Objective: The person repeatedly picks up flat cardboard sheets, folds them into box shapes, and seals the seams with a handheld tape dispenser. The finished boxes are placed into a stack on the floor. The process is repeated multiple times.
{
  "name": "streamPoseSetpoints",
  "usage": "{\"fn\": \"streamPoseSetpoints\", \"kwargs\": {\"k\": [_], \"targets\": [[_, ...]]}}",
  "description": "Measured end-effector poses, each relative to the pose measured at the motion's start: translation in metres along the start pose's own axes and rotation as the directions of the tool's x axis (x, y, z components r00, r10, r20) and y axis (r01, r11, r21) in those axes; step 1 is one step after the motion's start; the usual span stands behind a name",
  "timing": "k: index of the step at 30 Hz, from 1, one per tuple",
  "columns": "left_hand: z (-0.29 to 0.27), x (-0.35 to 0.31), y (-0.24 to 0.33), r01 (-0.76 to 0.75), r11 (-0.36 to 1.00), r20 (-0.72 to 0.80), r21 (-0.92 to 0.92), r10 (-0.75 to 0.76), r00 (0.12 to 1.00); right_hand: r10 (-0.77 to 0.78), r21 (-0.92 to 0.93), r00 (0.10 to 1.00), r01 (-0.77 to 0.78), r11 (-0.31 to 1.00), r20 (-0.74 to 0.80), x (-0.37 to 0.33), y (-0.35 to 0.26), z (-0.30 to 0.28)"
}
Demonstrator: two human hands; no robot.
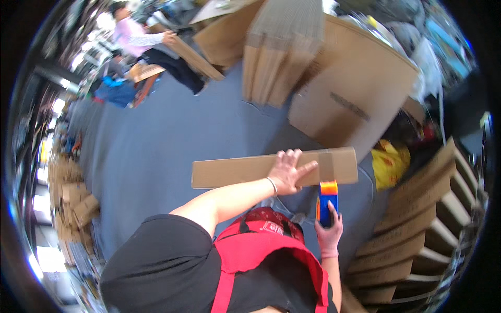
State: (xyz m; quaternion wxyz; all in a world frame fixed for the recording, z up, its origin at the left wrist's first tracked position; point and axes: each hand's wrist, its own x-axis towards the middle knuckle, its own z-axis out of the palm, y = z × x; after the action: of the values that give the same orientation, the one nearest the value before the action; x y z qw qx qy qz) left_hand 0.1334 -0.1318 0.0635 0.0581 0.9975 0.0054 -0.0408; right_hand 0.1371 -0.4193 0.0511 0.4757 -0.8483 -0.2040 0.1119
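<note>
A long, narrow cardboard box [235,173] lies crosswise in front of me. My left hand [290,171] rests on its top with the fingers spread, right of the box's middle. In my right hand [330,232] is a blue and orange tape dispenser [327,202], its orange end against the near edge of the box toward the right. A band of tape [326,166] shows across the box just beyond the dispenser. What supports the box from below is hidden.
Flattened cartons [284,52] and a large cardboard sheet [355,88] stand ahead. At right are a yellow bag [390,164] and a row of folded cartons [402,235]. Boxes [75,203] pile up at far left. Another person [151,47] handles cardboard at upper left.
</note>
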Motion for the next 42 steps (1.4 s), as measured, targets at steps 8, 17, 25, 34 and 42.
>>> {"fn": "streamPoseSetpoints", "kwargs": {"k": [8, 17, 25, 34, 42], "targets": [[-0.002, 0.015, -0.032, -0.036, 0.999, -0.018, 0.016, 0.036, 0.999, 0.098, -0.094, 0.995, -0.095, 0.991, 0.02, -0.034, -0.01, -0.001], [0.007, 0.004, -0.041, -0.092, 0.992, -0.075, -0.088, 0.085, 0.994, 0.356, -0.479, 0.922, -0.247, 0.842, 0.151, 0.082, -0.051, 0.035], [0.003, -0.001, -0.047, -0.11, 0.982, -0.065, -0.152, 0.101, 0.993, 0.603, -0.384, 0.686, -0.471, 0.794, 0.407, 0.11, 0.009, 0.055], [-0.033, 0.053, 0.012, 0.116, 0.222, 0.119, -0.968, 0.0, 0.993, 0.014, -0.073, 0.768, 0.042, 0.996, 0.64, 0.137, -0.076, -0.162], [-0.016, 0.087, 0.083, 0.392, -0.825, 0.538, -0.408, 0.13, 0.833, -0.212, 0.069, 0.596, 0.253, 0.965, 0.775, 0.219, -0.015, -0.21]]}}
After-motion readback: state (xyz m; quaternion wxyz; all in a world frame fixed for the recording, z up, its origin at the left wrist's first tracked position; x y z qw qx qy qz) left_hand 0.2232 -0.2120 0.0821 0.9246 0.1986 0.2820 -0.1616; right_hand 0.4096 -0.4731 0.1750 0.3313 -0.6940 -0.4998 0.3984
